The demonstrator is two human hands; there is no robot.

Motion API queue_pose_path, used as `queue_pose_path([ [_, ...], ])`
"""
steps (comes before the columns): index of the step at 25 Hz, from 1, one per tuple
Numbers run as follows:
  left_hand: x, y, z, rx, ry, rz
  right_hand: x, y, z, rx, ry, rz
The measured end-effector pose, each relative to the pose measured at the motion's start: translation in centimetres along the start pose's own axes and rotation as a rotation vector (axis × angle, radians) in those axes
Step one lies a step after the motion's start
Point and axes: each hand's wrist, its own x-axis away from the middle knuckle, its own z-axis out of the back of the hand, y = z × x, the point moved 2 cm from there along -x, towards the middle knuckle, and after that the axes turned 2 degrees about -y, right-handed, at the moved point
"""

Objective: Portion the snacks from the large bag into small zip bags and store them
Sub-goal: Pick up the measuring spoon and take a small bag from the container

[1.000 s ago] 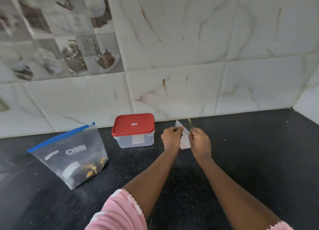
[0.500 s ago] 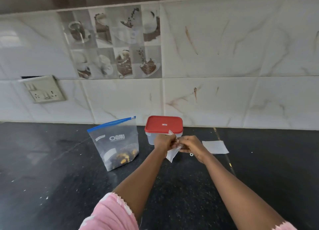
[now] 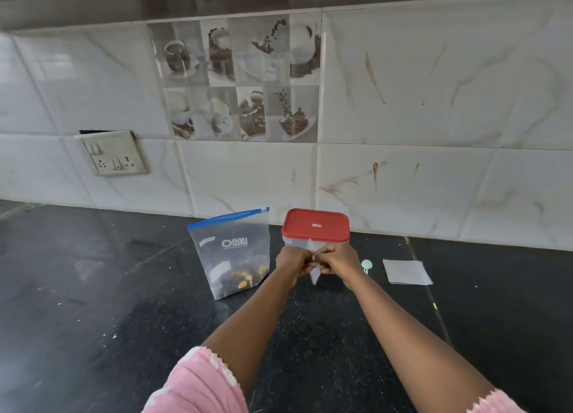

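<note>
Pinching a small clear zip bag (image 3: 315, 276) between them, the left hand (image 3: 293, 259) and right hand (image 3: 337, 260) sat knuckle to knuckle above the black countertop (image 3: 124, 304), just in front of the red-lidded container (image 3: 315, 225), with the large snack bag (image 3: 234, 257) standing upright just to their left

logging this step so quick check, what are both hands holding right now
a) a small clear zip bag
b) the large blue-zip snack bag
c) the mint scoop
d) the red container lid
a: the left hand and right hand both pinch a small clear zip bag in front of the red-lidded container, while the large snack bag and mint scoop sit apart on the counter.
</note>
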Motion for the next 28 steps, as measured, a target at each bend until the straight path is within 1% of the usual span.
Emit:
queue_pose_path([
  [3, 0.2, -0.1, 0.9, -0.054, -0.017, -0.010, -0.1, -0.4, -0.5, -0.008, 0.018, -0.030],
  [4, 0.3, -0.1, 1.2, -0.121, 0.009, -0.022, -0.1, -0.4, -0.7, 0.005, 0.045, -0.054],
  [7, 0.6, 0.3, 2.0, -0.518, 0.173, -0.129, 0.0, -0.5, -1.1, 0.138, 0.157, -0.083],
  [9, 1.3, 0.6, 2.1, -0.703, 0.232, -0.207, 0.3, -0.7, -1.5, 0.306, 0.183, -0.005],
  [12, 1.7, 0.9, 1.7, -0.832, 0.243, -0.314, 0.9, -1.0, -2.3, 0.531, 0.169, 0.238],
  [14, 1.5, 0.7, 1.8, -0.922, 0.233, -0.401, 0.7, -1.0, -2.5, 0.594, 0.123, 0.326],
  [16, 1.3, 0.3, 2.1, -0.934, 0.201, -0.471, 0.4, -0.9, -2.7, 0.621, 0.066, 0.358],
  [19, 1.4, -0.4, 2.5, -0.906, 0.019, -0.532, 0.0, -0.6, -2.8, 0.536, 0.036, 0.322],
  [21, 2.0, -0.8, 2.6, -0.866, -0.085, -0.565, -0.1, -0.5, -2.8, 0.419, 0.052, 0.263],
  [22, 2.3, -1.1, 2.6, -0.861, -0.112, -0.573, -0.1, -0.3, -2.7, 0.336, 0.059, 0.235],
  [25, 2.2, -2.2, 2.9, -0.871, -0.117, -0.562, 0.2, 0.2, -2.6, 0.102, 0.028, 0.131],
  [28, 1.8, -2.9, 3.0, -0.824, -0.070, -0.547, 0.0, 0.6, -2.9, -0.019, -0.070, 0.028],
])
